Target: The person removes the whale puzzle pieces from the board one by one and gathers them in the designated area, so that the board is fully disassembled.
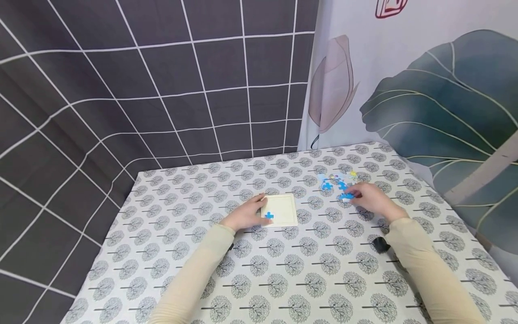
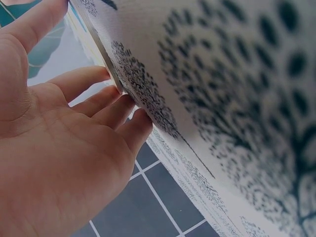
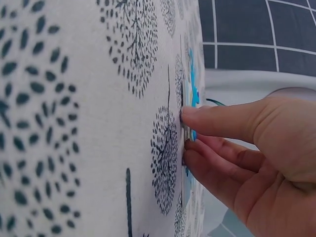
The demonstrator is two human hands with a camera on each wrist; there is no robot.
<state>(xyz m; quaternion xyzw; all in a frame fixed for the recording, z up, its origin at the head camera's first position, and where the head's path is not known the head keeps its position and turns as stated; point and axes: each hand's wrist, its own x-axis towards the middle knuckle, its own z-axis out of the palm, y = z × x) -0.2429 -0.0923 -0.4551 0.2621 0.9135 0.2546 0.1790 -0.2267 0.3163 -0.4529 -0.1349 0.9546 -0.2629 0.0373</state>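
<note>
A cream puzzle tray (image 1: 283, 208) with a raised border lies on the table, one blue jigsaw piece (image 1: 269, 215) near its lower left corner. My left hand (image 1: 247, 213) rests along the tray's left side, thumb close to that piece and fingers spread toward the far corner. In the left wrist view the fingertips (image 2: 111, 74) touch the tray's edge. Over to the right, my right hand (image 1: 372, 199) pinches a blue jigsaw piece (image 1: 346, 196) at the near side of a loose group. The right wrist view shows thumb and fingers (image 3: 200, 157) close together there, partly hiding the piece.
Several loose jigsaw pieces (image 1: 327, 185), blue with some yellow and pale parts, lie beyond the right hand. A tree-print cloth (image 1: 315, 285) covers the table. Behind stand a dark gridded curtain (image 1: 218, 67) and a leaf-print cloth (image 1: 437, 103).
</note>
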